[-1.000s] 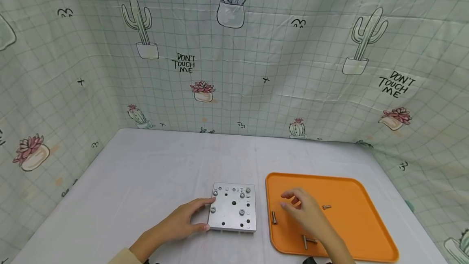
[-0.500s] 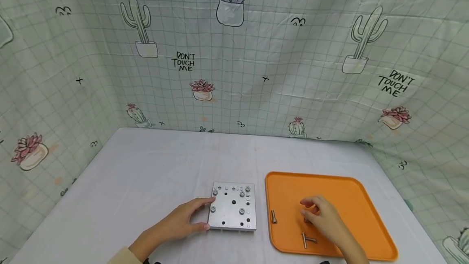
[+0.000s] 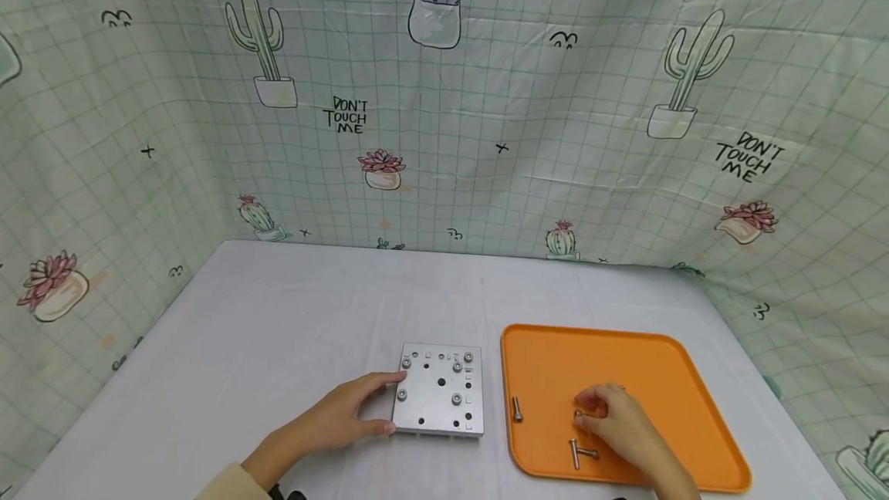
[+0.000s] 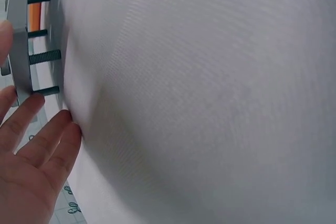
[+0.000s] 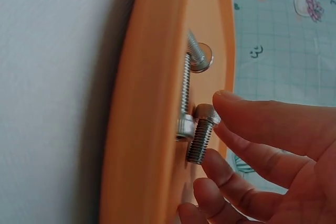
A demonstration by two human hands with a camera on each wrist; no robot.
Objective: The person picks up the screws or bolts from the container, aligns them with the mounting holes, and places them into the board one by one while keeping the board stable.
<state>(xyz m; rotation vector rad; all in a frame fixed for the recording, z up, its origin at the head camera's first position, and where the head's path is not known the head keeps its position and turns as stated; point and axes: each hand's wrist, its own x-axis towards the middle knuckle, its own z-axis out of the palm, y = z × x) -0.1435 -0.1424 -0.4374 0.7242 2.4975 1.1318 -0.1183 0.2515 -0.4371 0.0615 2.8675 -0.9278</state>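
Note:
A silver metal plate [image 3: 441, 410] with drilled holes sits on the table, several socket head bolts standing in it. My left hand [image 3: 340, 411] holds its left edge between thumb and fingers. In the left wrist view, threaded shanks [image 4: 45, 56] stick out beneath the plate. Over the orange tray [image 3: 556, 357], my right hand [image 3: 620, 421] pinches a short socket head bolt [image 5: 199, 140]; the right wrist view shows the thumb at its knurled head and its threaded end pointing down. Two more bolts [image 3: 574, 454] lie together just in front of that hand.
Another bolt [image 3: 517, 410] lies near the tray's left side. The tray's raised rim [image 5: 142, 103] runs beside the right hand, and a strip of white table [image 3: 491, 376] separates tray from plate. A printed curtain [image 3: 444, 176] hangs behind and at both sides.
My right hand has moved right and toward me within the tray, and its fingers have closed on the short bolt. The left hand stays at the plate.

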